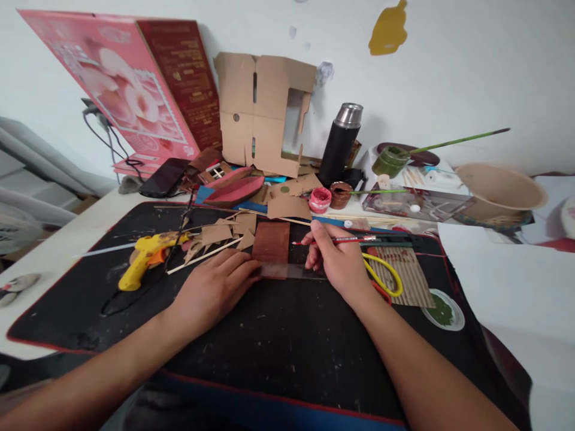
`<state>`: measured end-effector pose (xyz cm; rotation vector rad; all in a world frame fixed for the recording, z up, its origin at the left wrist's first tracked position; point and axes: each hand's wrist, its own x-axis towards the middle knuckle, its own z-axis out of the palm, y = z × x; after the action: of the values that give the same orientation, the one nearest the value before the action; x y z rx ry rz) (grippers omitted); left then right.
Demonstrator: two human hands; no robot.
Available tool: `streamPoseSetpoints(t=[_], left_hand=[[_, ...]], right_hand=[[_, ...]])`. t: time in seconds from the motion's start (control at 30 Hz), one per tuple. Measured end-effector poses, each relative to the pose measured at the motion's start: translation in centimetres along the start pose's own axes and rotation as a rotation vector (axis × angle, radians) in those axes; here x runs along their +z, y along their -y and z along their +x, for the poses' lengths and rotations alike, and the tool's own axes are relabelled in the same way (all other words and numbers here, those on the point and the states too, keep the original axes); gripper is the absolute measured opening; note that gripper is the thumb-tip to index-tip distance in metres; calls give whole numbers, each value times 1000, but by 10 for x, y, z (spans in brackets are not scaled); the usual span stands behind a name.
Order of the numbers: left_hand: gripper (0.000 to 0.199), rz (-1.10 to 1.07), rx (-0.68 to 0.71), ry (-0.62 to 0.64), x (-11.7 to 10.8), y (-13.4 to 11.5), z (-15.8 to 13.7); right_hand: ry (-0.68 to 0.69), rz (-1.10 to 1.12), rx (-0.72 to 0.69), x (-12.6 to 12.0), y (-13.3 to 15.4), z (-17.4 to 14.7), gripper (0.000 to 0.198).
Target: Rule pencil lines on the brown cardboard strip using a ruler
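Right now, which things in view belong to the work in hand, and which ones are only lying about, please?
Likely in use: red pencil-like tool, in the right hand; clear strip, touched by the left hand; brown piece, partly under the strip.

Apparently just lying about: yellow glue gun; black phone; black flask; pink box.

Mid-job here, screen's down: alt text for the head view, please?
A right hand holds a slim red pen-like tool near a reddish-brown piece crossed by a clear strip, with a left hand at the strip's left end. Beneath is a black mat; a yellow glue gun lies left, an upright black flask stands behind.
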<state>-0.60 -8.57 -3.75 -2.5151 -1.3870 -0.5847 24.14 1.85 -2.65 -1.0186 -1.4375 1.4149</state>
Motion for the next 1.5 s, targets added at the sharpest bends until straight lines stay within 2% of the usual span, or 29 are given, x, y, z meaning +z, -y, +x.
streamPoseSetpoints(t=[0.3,1.0,1.5], left_hand=[[19,-89,-64,-82,9,4,-5],[17,-96,-118,-105,8,1,-9],[17,-97,-111,-108,9,4,-8]], right_hand=[[23,-57,4,4,-3,-3,54],[80,-159,7,10,-3,-10,50],[96,-206,-65,9,-4,-12,46]])
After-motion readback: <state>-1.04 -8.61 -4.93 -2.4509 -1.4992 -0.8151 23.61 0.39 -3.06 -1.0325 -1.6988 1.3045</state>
